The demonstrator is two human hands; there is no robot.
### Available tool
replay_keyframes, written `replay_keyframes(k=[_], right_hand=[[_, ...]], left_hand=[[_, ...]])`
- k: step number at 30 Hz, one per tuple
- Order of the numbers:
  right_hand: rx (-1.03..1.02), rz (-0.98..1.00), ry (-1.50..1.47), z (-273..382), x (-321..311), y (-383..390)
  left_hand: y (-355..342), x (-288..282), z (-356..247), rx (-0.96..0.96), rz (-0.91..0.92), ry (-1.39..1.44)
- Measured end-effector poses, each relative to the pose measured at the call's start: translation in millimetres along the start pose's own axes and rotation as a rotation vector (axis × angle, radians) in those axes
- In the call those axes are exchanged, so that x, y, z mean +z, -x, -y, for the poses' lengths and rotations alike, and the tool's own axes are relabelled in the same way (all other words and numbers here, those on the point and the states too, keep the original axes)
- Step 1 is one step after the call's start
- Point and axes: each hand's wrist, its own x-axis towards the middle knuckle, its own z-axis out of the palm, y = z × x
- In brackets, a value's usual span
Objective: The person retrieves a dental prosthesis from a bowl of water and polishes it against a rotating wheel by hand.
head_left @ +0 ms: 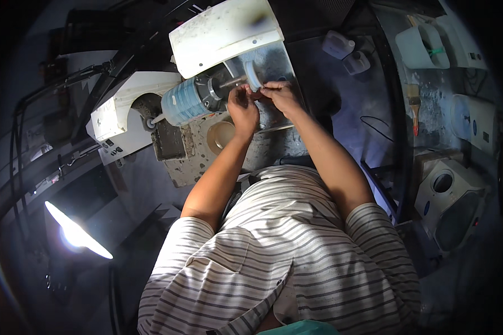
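My left hand (243,114) is closed in a pinch just below a metal shaft, its fingertips beside a pale blue disc (252,76). Across from it, my right hand (282,100) has thumb and finger pinched at the disc's right lower edge. Whatever small thing either pinch holds is too small and hidden to name. The disc sits on the shaft inside an open-fronted white housing (226,36). Left of my hands, the shaft comes out of a blue ribbed cylinder (183,103) with a dark metal collar (209,92).
A second white housing (117,120) with switches stands left of the cylinder. On the spattered bench are a round bowl (221,135) and a rectangular tray (169,140). A bright lamp (78,234) shines lower left. To the right are plastic jugs (338,44), a brush (414,109) and a white machine (450,204).
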Motion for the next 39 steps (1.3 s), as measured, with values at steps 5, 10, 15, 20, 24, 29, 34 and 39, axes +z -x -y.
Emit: replay_keyframes(k=[5,10,15,20,24,29,34,39], right_hand=[[-0.085,0.035,0.008,-17,1,3],[-0.081,0.005,-0.053,-10,9,14],[-0.066,0.021,-0.088,-5,7,16],[0.081,-0.018,-0.193,-6,5,10],[0.104,-0.040,-0.159,-15,-5,-6],[0.162,-0.110,-0.067,3,1,-6],[0.192,0.029,-0.211,8,-7,-11],[0.178,-0.029,-0.199,0,-5,-9]], left_hand=[[6,-7,-2,0.019,-0.007,-0.038],[14,-12,-8,0.074,-0.003,-0.014],[14,-12,-10,0.133,-0.002,-0.059],[2,-8,-15,-0.088,-0.027,0.132],[-7,2,-11,-0.278,-0.054,0.272],[-11,7,-17,-0.443,-0.161,0.454],[-16,16,-23,-0.451,-0.235,0.455],[-10,15,-25,-0.441,-0.167,0.468]])
